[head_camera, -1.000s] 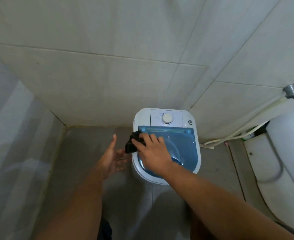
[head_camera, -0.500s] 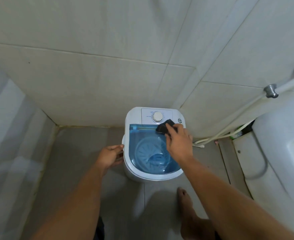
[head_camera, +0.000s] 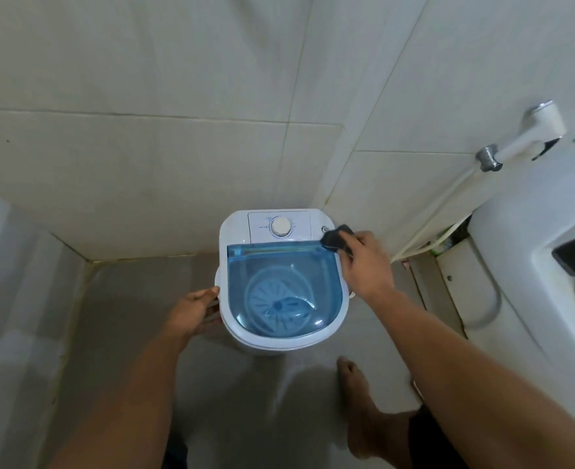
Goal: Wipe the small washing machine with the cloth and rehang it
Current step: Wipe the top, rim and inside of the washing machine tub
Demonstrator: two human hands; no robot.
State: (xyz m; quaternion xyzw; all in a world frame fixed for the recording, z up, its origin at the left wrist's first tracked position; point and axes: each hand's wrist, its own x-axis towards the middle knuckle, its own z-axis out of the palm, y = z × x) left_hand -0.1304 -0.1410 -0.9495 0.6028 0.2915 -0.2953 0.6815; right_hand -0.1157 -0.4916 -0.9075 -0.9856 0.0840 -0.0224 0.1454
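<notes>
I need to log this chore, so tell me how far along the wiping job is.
Done: cannot tell; no wiped patch on the washing machine stands out. In hand: the right hand presses the dark cloth on the machine's back right corner, beside the white dial, while the left hand steadies its left side. Left: any parts not yet wiped, then rehanging the cloth; no hook shows here.

I see a small white washing machine (head_camera: 281, 279) upright on the floor in the corner of the tiled walls, translucent blue lid shut, round white dial at its back edge, dark bunched cloth (head_camera: 337, 241) pressed on its back right corner
</notes>
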